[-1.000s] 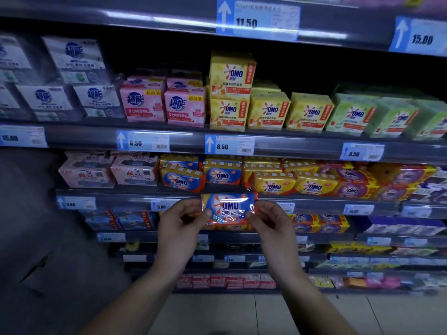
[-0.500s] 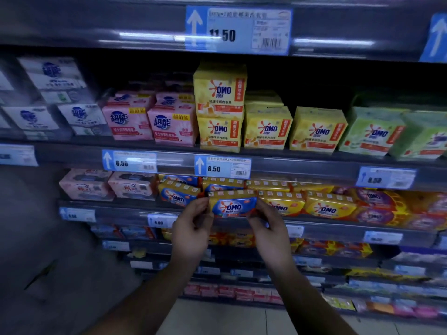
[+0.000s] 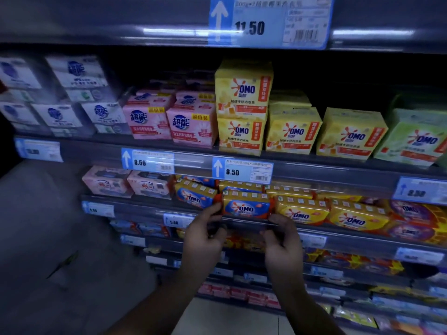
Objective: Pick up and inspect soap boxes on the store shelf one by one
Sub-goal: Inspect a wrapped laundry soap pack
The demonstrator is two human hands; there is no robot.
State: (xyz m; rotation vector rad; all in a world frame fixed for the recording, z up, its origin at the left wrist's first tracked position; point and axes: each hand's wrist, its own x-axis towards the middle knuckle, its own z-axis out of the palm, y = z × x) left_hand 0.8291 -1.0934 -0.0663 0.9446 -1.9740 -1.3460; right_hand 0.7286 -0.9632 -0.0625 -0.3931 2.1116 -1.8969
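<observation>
The left hand point(image 3: 205, 240) reaches up, fingertips touching the left end of the blue-and-orange OMO soap pack point(image 3: 246, 206). The pack sits at the shelf's front edge point(image 3: 338, 234) — between its neighbours, just above both hands. The right hand point(image 3: 281, 245) pinches its lower right corner, fingers curled.

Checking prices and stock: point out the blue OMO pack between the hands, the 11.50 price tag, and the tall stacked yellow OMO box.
blue OMO pack point(image 3: 245, 208), head view, front label.
11.50 price tag point(image 3: 268, 22), head view, its middle.
stacked yellow OMO box point(image 3: 243, 90), head view, front face.
</observation>
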